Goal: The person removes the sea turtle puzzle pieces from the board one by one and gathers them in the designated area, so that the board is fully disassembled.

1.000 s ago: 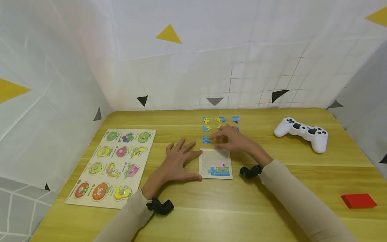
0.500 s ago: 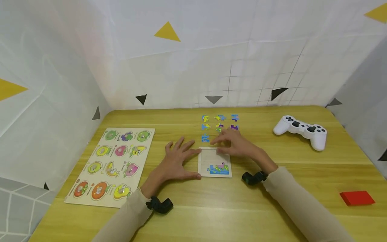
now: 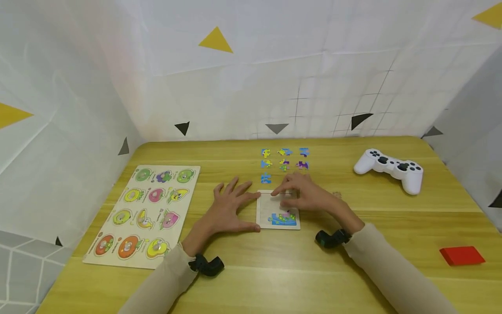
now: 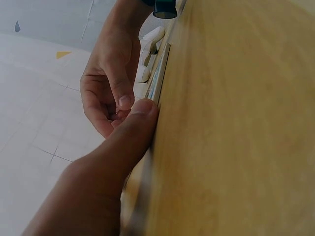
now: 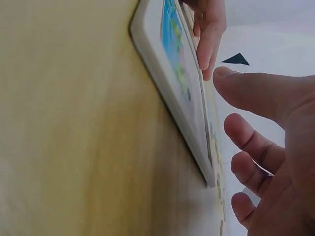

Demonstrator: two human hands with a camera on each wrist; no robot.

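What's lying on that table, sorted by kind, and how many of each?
Loose jigsaw pieces: 7
Puzzle trays: 1
Fruit peg boards: 1
Game controllers: 1
Red blocks: 1
Total: 11

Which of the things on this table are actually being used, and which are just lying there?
In use: puzzle tray, steadied by the left hand; right hand over the tray; loose pieces behind it.

Lying about: fruit board, white gamepad, red block.
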